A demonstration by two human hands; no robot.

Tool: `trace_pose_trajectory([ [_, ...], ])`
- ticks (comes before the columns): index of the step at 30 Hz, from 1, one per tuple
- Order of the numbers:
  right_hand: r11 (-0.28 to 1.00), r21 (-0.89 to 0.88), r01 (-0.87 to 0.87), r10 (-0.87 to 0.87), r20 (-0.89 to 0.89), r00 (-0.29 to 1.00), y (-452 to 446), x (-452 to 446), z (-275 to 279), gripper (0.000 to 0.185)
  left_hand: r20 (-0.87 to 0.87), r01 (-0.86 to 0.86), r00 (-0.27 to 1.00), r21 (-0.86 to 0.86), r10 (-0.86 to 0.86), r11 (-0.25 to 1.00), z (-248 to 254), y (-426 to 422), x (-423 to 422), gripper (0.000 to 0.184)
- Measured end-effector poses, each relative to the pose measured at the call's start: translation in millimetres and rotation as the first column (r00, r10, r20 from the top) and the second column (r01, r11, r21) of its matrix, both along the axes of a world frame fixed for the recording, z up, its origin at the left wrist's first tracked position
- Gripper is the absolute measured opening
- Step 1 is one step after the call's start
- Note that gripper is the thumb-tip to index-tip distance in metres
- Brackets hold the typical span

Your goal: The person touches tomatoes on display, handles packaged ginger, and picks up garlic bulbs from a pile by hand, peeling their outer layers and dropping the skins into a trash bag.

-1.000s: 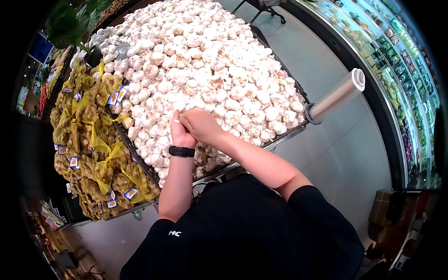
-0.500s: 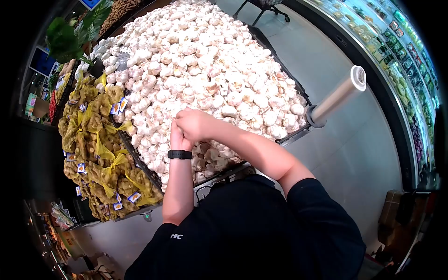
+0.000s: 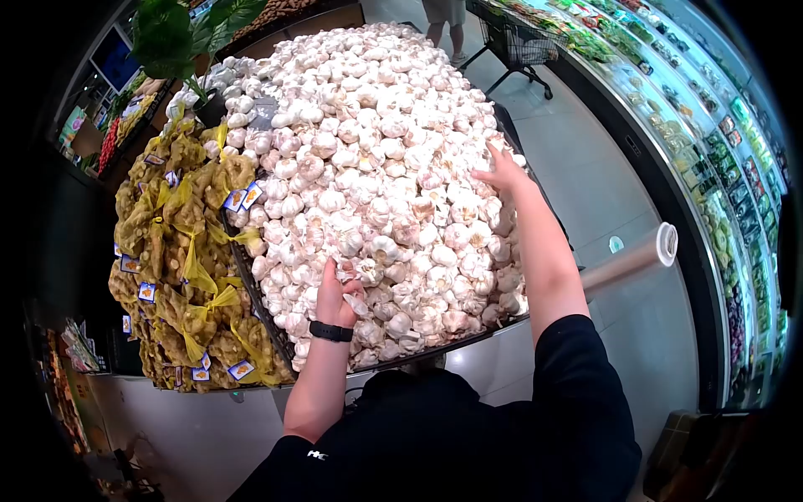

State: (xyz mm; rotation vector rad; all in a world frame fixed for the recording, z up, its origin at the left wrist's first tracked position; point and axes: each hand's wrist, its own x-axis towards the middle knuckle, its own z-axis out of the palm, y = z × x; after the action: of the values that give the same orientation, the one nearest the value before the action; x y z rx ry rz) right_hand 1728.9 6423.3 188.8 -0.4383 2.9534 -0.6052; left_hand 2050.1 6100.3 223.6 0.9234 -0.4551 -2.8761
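A big heap of white garlic bulbs (image 3: pixel 368 159) fills the display in front of me. Over its near left part, my left hand (image 3: pixel 336 303), with a black band on the wrist, has its fingers curled round a whitish see-through piece of what looks like a plastic bag (image 3: pixel 357 304). Most of that piece is hidden or blends into the garlic. My right hand (image 3: pixel 504 173) reaches out over the right edge of the heap. Its fingers are spread, with garlic just beside them and nothing held.
Ginger in yellow net bags (image 3: pixel 180 259) lies left of the garlic. At right stands a clear roll on a post (image 3: pixel 636 258). A shopping cart (image 3: pixel 519 50) and a person's legs (image 3: pixel 445 25) are at the back. Refrigerated shelves (image 3: pixel 669 109) line the right side.
My hands were together over the garlic and have parted. The right one has swung right and farther out, its fingers now spread. The view has shifted, bringing a person's legs into sight.
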Motion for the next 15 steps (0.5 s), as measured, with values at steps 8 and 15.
trace_pose_trajectory([
  [8,0.997,0.061,0.038,-0.022,-0.246,0.969,-20.2,13.7,-8.9,0.041,0.050,0.011,0.999,-0.021,-0.010,1.000,-0.6,-7.5,16.8,0.022],
  [15,0.893,0.434,-0.118,0.299,-0.376,0.877,-22.2,8.1,9.2,0.024,0.096,0.094,0.992,-0.160,-0.079,0.983,9.5,-6.1,11.5,0.022],
])
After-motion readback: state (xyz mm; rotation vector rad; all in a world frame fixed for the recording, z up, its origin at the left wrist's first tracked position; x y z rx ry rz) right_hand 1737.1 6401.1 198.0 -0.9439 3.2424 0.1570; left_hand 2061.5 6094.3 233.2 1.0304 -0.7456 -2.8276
